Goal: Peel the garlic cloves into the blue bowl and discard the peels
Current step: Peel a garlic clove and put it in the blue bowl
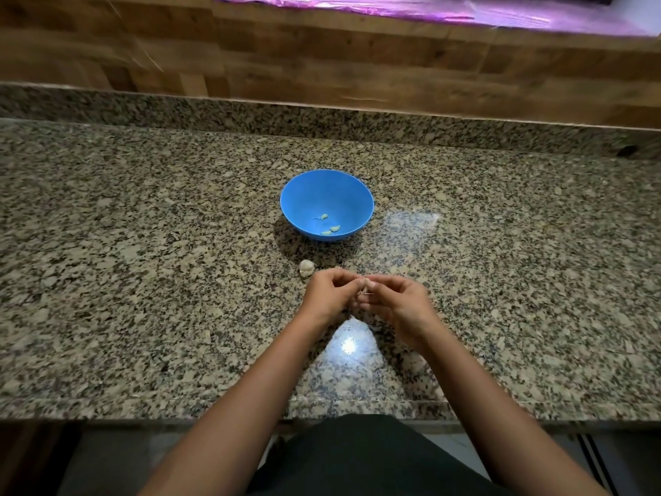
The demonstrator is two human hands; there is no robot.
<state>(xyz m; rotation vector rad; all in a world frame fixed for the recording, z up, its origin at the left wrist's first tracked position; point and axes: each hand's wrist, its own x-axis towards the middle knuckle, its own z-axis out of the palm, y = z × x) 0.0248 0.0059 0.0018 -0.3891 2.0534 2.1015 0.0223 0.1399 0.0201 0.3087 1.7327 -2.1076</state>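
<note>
A blue bowl (314,189) stands in the middle of the granite counter with three peeled garlic cloves (332,229) lying in its bottom. Just in front of the bowl, my left hand (327,297) and my right hand (397,302) meet above the counter. Together their fingertips pinch a small garlic clove (365,285), mostly hidden by the fingers. A white piece of garlic bulb (306,267) lies on the counter right beside my left hand, between it and the bowl.
The speckled granite counter (143,263) runs wide to both sides, with a low granite upstand and a wooden wall (250,48) behind. A purple sheet (429,8) shows at the top. The counter's front edge is near my body.
</note>
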